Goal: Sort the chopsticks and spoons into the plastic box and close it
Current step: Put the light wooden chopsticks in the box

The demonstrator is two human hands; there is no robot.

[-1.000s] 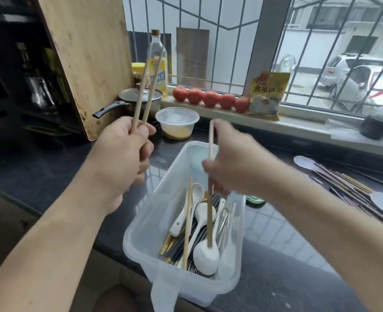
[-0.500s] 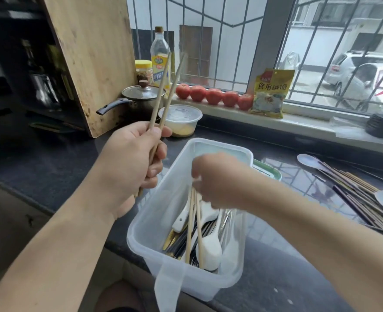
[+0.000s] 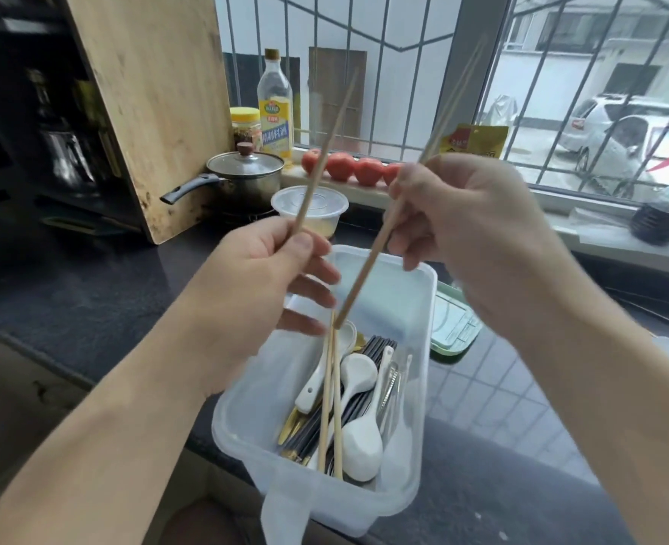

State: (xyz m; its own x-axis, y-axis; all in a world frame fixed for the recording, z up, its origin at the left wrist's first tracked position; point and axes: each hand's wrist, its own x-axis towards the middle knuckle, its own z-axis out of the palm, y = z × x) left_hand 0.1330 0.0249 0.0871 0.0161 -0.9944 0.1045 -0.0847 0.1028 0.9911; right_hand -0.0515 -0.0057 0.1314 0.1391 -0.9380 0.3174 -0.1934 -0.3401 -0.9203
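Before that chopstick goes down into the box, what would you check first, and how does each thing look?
1. Right hand grips its wooden chopstick: ok.
2. Its lower tip is over the open plastic box: ok.
3. Left hand holds the other chopstick away from it: ok.
4. Box has room beside the white spoons and the two wooden chopsticks already inside: ok.
5. Green lid within reach beside the box: ok.
6. Utensils left on the counter: cannot tell.

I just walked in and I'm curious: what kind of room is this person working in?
Most likely a home kitchen. A lidded saucepan sits by a wooden cutting board leaning on a dark counter, with a cooking oil bottle and tomatoes along the barred window's sill.
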